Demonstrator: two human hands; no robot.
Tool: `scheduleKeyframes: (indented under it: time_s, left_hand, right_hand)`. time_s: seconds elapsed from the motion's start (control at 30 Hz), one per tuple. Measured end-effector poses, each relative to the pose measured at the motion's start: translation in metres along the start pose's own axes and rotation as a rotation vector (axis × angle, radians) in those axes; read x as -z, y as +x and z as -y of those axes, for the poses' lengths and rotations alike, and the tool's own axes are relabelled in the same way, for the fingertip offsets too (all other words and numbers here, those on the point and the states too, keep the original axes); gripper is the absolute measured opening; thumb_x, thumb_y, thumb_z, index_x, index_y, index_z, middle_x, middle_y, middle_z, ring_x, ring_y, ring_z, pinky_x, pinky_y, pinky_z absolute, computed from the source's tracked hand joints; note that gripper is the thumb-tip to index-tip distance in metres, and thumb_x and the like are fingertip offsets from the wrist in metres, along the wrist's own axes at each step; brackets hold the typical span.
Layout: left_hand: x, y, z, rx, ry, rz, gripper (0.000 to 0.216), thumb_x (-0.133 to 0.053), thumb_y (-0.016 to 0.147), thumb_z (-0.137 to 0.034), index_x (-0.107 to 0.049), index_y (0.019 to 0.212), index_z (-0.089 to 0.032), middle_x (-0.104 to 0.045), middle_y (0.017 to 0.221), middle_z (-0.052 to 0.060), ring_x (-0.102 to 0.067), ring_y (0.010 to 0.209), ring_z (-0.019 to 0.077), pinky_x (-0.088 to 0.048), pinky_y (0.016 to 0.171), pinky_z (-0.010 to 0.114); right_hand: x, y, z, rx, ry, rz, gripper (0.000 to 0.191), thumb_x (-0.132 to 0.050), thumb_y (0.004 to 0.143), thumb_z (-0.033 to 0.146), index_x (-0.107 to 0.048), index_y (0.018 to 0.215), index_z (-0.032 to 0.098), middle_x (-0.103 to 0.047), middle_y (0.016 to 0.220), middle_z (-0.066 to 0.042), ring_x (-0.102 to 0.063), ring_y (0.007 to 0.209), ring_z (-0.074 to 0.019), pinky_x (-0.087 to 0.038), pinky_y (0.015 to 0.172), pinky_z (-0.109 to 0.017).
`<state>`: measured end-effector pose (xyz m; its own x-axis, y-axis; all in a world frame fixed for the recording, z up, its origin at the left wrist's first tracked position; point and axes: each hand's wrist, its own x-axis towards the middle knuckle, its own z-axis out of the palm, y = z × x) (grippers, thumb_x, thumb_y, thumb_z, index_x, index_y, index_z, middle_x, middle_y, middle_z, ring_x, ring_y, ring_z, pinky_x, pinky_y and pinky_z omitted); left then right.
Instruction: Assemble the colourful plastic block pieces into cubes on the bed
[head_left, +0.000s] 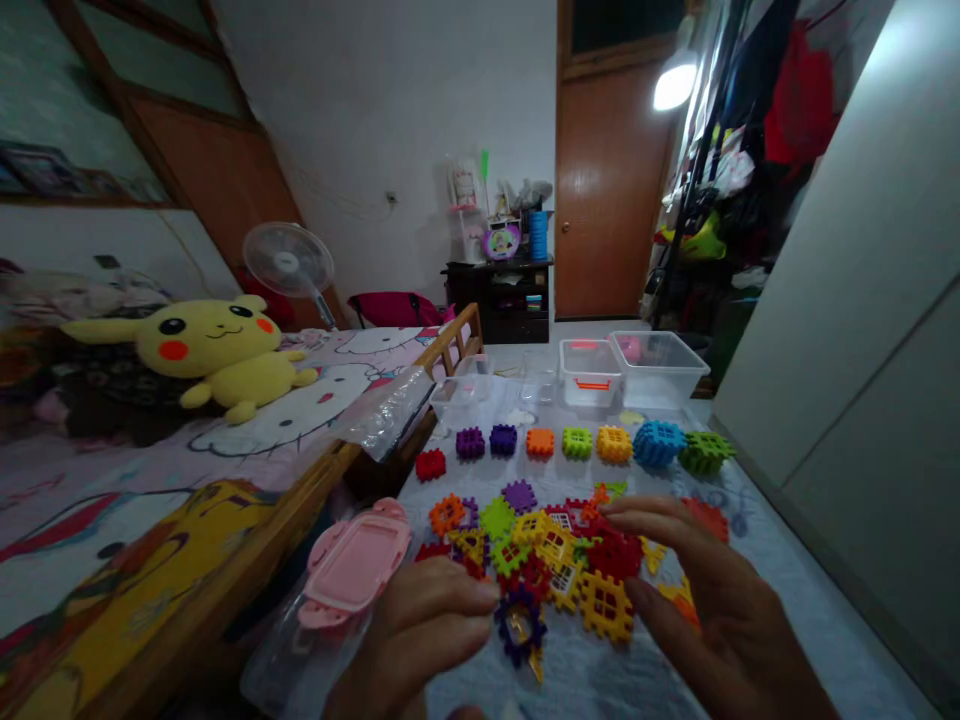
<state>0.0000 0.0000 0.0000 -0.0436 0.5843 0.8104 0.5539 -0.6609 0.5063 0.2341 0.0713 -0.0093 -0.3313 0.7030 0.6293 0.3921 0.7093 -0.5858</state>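
Room was dim overall, a bright white lamp flared with glare beside a brown wooden door, shadows lay soft, frame edges bowed with wide-angle distortion, detail slightly soft

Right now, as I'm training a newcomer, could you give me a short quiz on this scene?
1. What pink item lies closest to the left hand?
2. How many pieces stand in the row beyond the heap of pieces?
3. True or false: the right hand is gripping the blue cube.

Key: 1. the pink lid; 2. eight; 3. false.
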Motion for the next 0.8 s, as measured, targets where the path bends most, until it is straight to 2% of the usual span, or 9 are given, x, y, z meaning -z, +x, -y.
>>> scheduleKeyframes:
  time_s: [0.1, 0.17, 0.23, 0.4, 0.5, 0.67, 0.73, 0.8]
  left_hand:
    - [-0.011, -0.014, 0.017, -0.066, 0.198, 0.303, 0.031, -0.056, 0.084, -0.013, -0.060, 0.113, -0.025, -0.071, 0.100, 0.005, -0.066, 0.095, 0.0184, -0.054, 0.086, 0.033]
    - [-0.022, -0.028, 0.036, -0.037, 0.341, 0.414, 0.031, -0.057, 0.082, -0.012, -0.060, 0.111, -0.024, -0.069, 0.105, 0.006, -0.064, 0.098, 0.0199, -0.054, 0.085, 0.034]
    - [-0.033, -0.042, 0.055, 0.002, 0.441, 0.462, 0.030, -0.057, 0.083, -0.013, -0.060, 0.111, -0.022, -0.067, 0.111, 0.008, -0.062, 0.102, 0.0222, -0.054, 0.088, 0.039]
    - [-0.043, -0.066, 0.080, 0.044, 0.557, 0.420, 0.026, -0.055, 0.085, -0.014, -0.061, 0.109, -0.021, -0.064, 0.115, 0.009, -0.059, 0.107, 0.0243, -0.051, 0.092, 0.044]
    - [-0.045, -0.073, 0.089, 0.084, 0.594, 0.367, 0.026, -0.055, 0.085, -0.016, -0.061, 0.110, -0.021, -0.064, 0.115, 0.010, -0.058, 0.109, 0.0252, -0.050, 0.093, 0.046]
    - [-0.046, -0.078, 0.101, 0.206, 0.578, 0.340, 0.024, -0.054, 0.086, -0.019, -0.064, 0.107, -0.022, -0.065, 0.116, 0.009, -0.058, 0.109, 0.0254, -0.050, 0.094, 0.047]
    - [-0.046, -0.077, 0.103, 0.241, 0.552, 0.322, 0.022, -0.053, 0.086, -0.020, -0.065, 0.105, -0.022, -0.065, 0.114, 0.008, -0.059, 0.109, 0.0253, -0.050, 0.093, 0.046]
    - [-0.046, -0.075, 0.103, 0.263, 0.529, 0.306, 0.020, -0.052, 0.087, -0.021, -0.066, 0.102, -0.022, -0.066, 0.112, 0.008, -0.060, 0.107, 0.0250, -0.050, 0.093, 0.046]
  right_hand:
    - [-0.012, -0.005, -0.012, 0.066, -0.041, 0.069, 0.036, -0.052, 0.084, 0.013, -0.059, 0.115, 0.028, -0.067, 0.111, -0.004, -0.064, 0.105, -0.0194, -0.055, 0.089, -0.033]
    - [-0.016, -0.003, -0.025, 0.065, -0.061, 0.122, 0.035, -0.047, 0.081, 0.008, -0.061, 0.108, 0.025, -0.068, 0.107, -0.005, -0.064, 0.101, -0.0194, -0.056, 0.086, -0.034]
    - [-0.021, 0.001, -0.042, 0.020, -0.094, 0.158, 0.031, -0.045, 0.080, 0.008, -0.063, 0.100, 0.022, -0.068, 0.102, -0.007, -0.065, 0.096, -0.0205, -0.056, 0.082, -0.036]
    - [-0.043, 0.004, -0.084, -0.044, -0.202, 0.170, 0.027, -0.043, 0.079, 0.010, -0.064, 0.094, 0.018, -0.068, 0.097, -0.010, -0.064, 0.093, -0.0230, -0.053, 0.083, -0.040]
    - [-0.057, -0.003, -0.095, -0.045, -0.243, 0.190, 0.027, -0.042, 0.080, 0.009, -0.064, 0.093, 0.018, -0.068, 0.098, -0.010, -0.062, 0.094, -0.0236, -0.052, 0.085, -0.041]
    - [-0.067, -0.009, -0.085, -0.019, -0.259, 0.280, 0.023, -0.045, 0.085, 0.011, -0.064, 0.096, 0.018, -0.068, 0.099, -0.010, -0.059, 0.095, -0.0245, -0.048, 0.087, -0.043]
    - [-0.069, -0.010, -0.077, -0.011, -0.262, 0.315, 0.020, -0.050, 0.087, 0.018, -0.063, 0.102, 0.019, -0.068, 0.101, -0.010, -0.058, 0.096, -0.0256, -0.046, 0.088, -0.045]
    - [-0.073, -0.009, -0.070, -0.030, -0.286, 0.349, 0.030, -0.060, 0.085, 0.029, -0.061, 0.113, 0.019, -0.067, 0.107, -0.011, -0.056, 0.100, -0.0280, -0.044, 0.090, -0.048]
